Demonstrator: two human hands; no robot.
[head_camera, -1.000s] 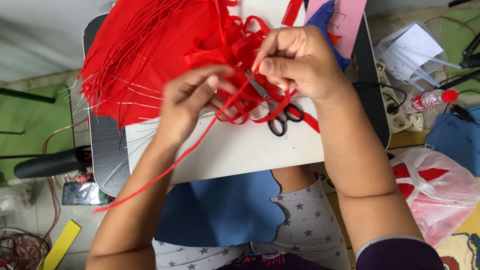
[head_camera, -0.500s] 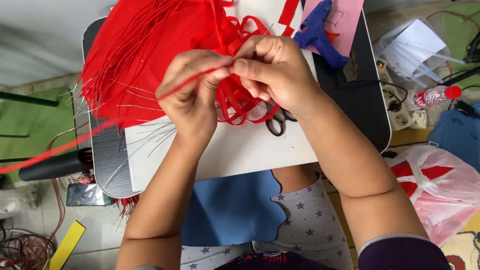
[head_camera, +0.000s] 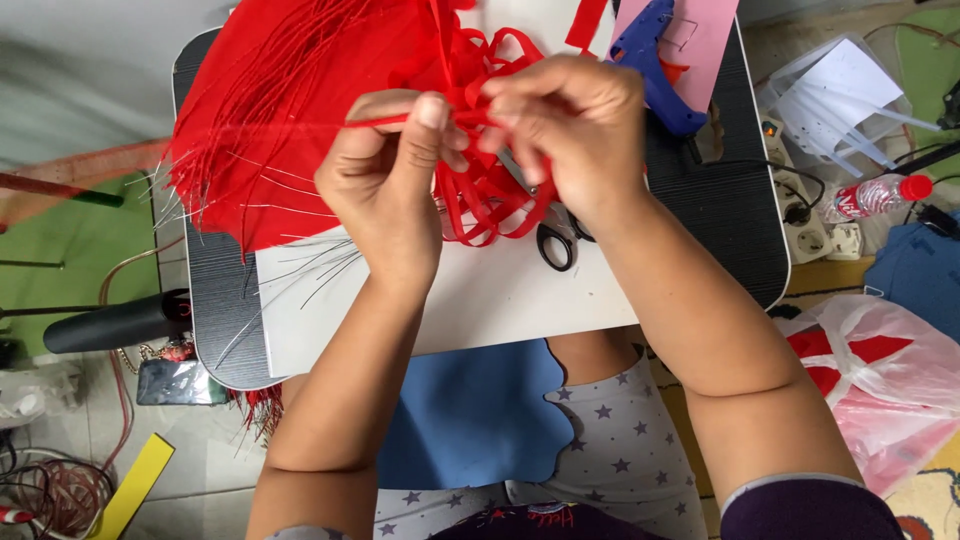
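My left hand (head_camera: 385, 185) and my right hand (head_camera: 570, 120) meet above a small table, both pinching one thin red-wrapped wire (head_camera: 385, 120) that runs out to the left. Under the hands lies a tangle of red ribbon strips (head_camera: 490, 215). A fan of red-wrapped wires (head_camera: 270, 120) with bare silver ends spreads over the table's left half. Black-handled scissors (head_camera: 557, 245) lie just below my right hand on a white sheet (head_camera: 480, 300).
A blue glue gun (head_camera: 655, 65) rests on a pink sheet (head_camera: 705, 35) at the table's back right. To the right stand a power strip (head_camera: 800, 225), a red-capped bottle (head_camera: 875, 192) and plastic bags (head_camera: 880, 380). A black cylinder (head_camera: 110, 322) lies at the left.
The wire's long free end has swung from lower left up to roughly level. My left hand rose to meet my right hand, and both now pinch the wire close together.
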